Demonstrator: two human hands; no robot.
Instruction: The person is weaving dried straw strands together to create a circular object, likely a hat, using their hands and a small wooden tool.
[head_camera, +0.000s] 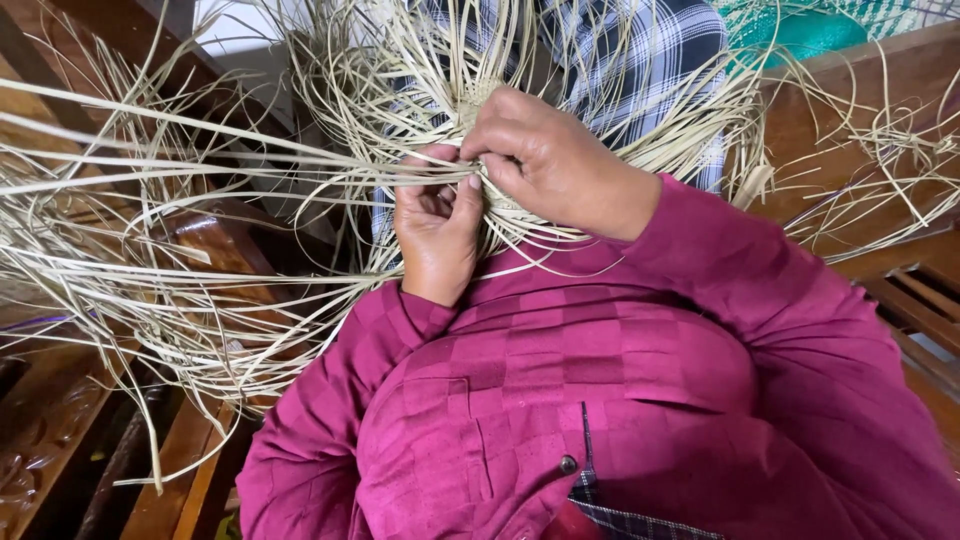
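A woven centre of pale straw strands sits in my lap, with long loose strands fanning out to every side. My left hand pinches a few strands between thumb and fingers just below the woven centre. Just above it, my right hand curls over the same spot, its fingers closed on strands beside the left thumb. The two hands touch. I wear a magenta checked shirt over a blue plaid cloth.
Dark carved wooden furniture lies at the left under the trailing strands. A slatted wooden bench runs along the right. A teal bundle shows at the top right, behind more straw.
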